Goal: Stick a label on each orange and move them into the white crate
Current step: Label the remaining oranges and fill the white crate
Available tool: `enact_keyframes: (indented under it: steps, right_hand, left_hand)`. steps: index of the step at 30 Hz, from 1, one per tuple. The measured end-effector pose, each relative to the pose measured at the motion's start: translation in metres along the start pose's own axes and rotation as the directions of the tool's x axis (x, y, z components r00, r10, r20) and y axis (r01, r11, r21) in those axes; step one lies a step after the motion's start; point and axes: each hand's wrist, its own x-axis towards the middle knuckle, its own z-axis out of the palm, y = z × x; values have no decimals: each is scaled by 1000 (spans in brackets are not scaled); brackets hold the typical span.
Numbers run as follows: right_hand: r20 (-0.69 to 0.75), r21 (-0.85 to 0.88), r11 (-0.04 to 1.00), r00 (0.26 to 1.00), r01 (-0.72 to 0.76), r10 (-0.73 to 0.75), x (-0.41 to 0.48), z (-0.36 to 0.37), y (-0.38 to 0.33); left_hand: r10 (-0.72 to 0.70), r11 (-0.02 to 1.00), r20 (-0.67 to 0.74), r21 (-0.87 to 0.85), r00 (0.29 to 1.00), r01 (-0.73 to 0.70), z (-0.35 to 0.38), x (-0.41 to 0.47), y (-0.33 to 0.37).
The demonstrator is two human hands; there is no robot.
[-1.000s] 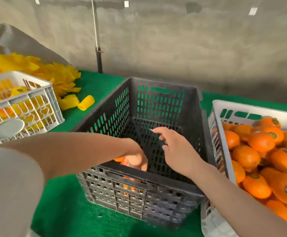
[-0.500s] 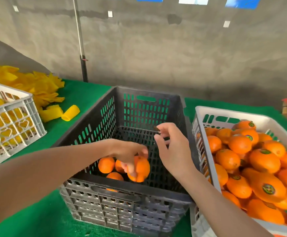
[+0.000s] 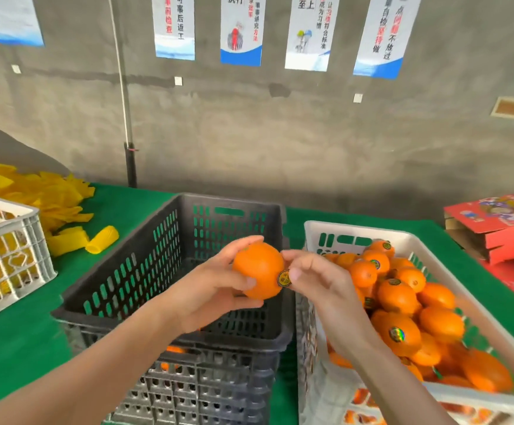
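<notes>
My left hand (image 3: 209, 289) grips an orange (image 3: 257, 269) above the right side of the black crate (image 3: 127, 271). My right hand (image 3: 320, 283) pinches a round gold-and-dark label (image 3: 283, 278) against the orange's right side. The white crate (image 3: 317, 231) at the right holds several oranges (image 3: 400, 302), many with round labels on top. A few oranges show low through the black crate's front wall.
A second white crate (image 3: 7, 250) with yellow foam nets stands at the left, with a heap of yellow nets (image 3: 50, 194) behind it. A red carton (image 3: 495, 225) lies at the far right. Green cloth (image 3: 10, 342) covers the table; a grey wall with posters rises behind.
My left hand has lifted an orange out of the black crate to above its rim. My right hand has come to the orange with a label. The view has tilted upward.
</notes>
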Motion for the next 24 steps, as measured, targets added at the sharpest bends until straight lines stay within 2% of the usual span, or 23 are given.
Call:
enact_keyframes:
  steps: [3, 9, 17, 20, 24]
  right_hand:
    - [12, -84, 996, 1000, 22, -21, -17, -18, -6]
    - [16, -353, 925, 989, 141, -145, -45, -41, -9]
    - [-38, -540, 813, 959, 217, -282, -65, -66, -5]
    - [-60, -564, 797, 951, 217, -302, -72, -70, 0]
    - [-127, -479, 859, 953, 183, -274, -86, -74, 14]
  left_hand:
    - [-39, 993, -9, -109, 999, 37, 30, 2, -10]
    - [-124, 992, -57, -23, 991, 123, 79, 7, -27]
    - [-155, 988, -22, -20, 988, 155, 113, 7, -37]
    - [-169, 985, -26, -30, 985, 169, 122, 8, -43]
    - [-204, 978, -71, 26, 976, 206, 127, 8, -56]
